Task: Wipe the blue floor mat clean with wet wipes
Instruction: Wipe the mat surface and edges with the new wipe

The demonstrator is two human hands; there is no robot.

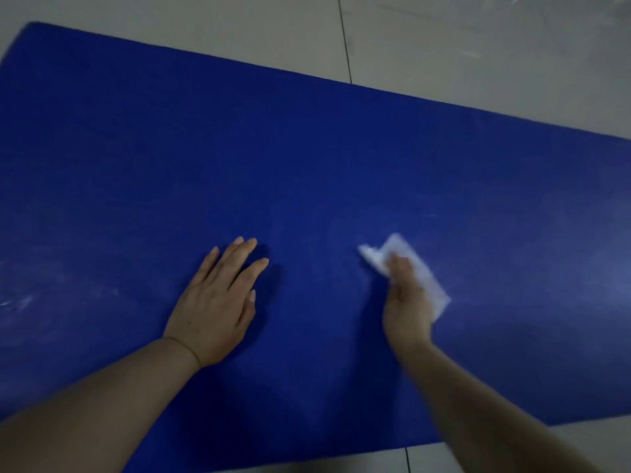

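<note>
The right hand (408, 298) grips a white, folded wet wipe (413, 268) and holds it against the wide, flat blue floor mat (307, 158), just right of the mat's middle. The left hand (215, 302) lies flat on the mat beside it, fingers straight and slightly spread. Faint whitish smears (20, 302) mark the mat's left edge, and pale floor tiles (478, 46) surround the mat.

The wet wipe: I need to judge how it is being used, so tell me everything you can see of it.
The wet wipe is a white, thin, soft-looking sheet, seemingly folded into a rough oblong and blurred by motion. It lies flat against the blue floor mat, right of centre. The right hand is on top of it, covering its middle; one end sticks out past the fingertips, one edge beside the palm.
</note>
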